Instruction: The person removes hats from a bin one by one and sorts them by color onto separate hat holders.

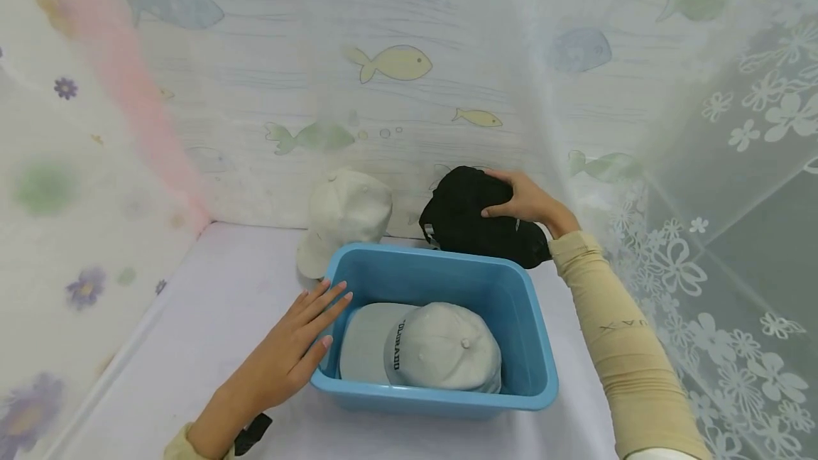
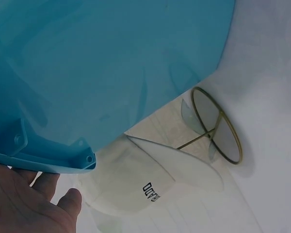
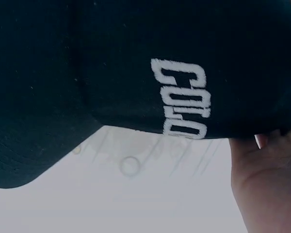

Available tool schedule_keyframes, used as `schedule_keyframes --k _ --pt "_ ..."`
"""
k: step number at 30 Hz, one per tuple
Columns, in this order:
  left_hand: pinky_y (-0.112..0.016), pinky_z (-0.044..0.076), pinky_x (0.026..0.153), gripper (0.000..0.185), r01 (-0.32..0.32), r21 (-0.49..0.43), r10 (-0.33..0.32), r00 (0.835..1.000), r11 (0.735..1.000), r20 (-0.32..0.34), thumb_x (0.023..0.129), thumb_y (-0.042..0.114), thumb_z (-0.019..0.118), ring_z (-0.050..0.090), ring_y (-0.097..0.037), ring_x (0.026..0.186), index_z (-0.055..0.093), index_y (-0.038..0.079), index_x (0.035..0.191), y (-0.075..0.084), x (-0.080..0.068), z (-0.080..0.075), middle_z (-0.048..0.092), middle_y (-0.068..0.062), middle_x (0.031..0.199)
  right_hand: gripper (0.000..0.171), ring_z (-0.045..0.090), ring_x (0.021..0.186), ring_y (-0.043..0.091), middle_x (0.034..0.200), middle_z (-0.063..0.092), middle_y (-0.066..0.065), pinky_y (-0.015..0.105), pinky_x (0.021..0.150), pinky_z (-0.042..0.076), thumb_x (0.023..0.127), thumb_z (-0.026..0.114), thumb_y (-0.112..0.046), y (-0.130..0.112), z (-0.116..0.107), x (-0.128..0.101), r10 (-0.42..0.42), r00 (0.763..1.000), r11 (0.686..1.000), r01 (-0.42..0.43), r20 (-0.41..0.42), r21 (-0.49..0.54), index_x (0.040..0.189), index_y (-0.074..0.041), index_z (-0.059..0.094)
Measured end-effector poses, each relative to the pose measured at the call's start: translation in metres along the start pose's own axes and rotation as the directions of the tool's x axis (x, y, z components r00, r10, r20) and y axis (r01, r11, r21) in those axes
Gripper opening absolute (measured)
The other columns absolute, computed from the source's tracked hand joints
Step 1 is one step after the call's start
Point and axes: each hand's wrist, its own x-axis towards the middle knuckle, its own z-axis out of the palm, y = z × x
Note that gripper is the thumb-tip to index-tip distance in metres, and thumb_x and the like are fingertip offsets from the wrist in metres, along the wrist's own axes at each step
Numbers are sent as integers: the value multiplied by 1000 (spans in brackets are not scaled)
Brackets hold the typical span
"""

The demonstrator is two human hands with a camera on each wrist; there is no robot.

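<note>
The black cap (image 1: 476, 218) sits behind the blue bin (image 1: 441, 389), against the fish-patterned wall — my right hand (image 1: 524, 201) has its fingers curled over its crown. My left hand (image 1: 290, 350) rests flat, fingers straight, against the bin's near corner — a grey cap (image 1: 428, 346) lies inside, a white cap (image 1: 345, 215) behind.

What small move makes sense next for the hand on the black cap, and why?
Probably lift the black cap and carry it over the blue bin. The right hand already grips its crown, a grey cap lies inside the bin, and the left hand rests flat on the rim.
</note>
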Motion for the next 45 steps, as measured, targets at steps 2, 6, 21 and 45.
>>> schedule_keyframes --k 2,6,21,45 --pt "-25 -6 125 56 -1 4 1 1000 1000 -3 106 17 49 17 -31 157 34 14 160 0 0 -1 29 -4 167 93 20 153 43 166 24 22 63 121 22 86 83 -17 -1 0 1 6 1000 1000 -6 1 12 160 -5 29" --pt "-27 -5 126 56 9 -2 -9 1000 1000 -2 107 17 49 17 -32 156 34 14 160 1 1 -2 31 -6 166 92 19 153 42 167 22 20 62 121 22 86 83 -16 0 2 2 7 1000 1000 -7 -8 13 160 -5 29" --pt "-19 -7 123 55 44 -29 -45 999 999 -4 106 19 51 19 -29 156 36 12 159 3 0 -3 36 -5 164 83 26 152 41 166 27 17 62 120 26 93 76 -19 -35 2 -35 -122 988 982 107 -90 -157 160 -6 29" --pt "-63 37 110 52 65 -503 -56 998 862 34 110 11 42 48 -36 139 29 7 160 18 87 -49 60 -15 142 49 44 139 44 149 49 27 62 115 33 102 62 -11 16 47 -109 -48 918 979 121 -394 163 145 7 48"
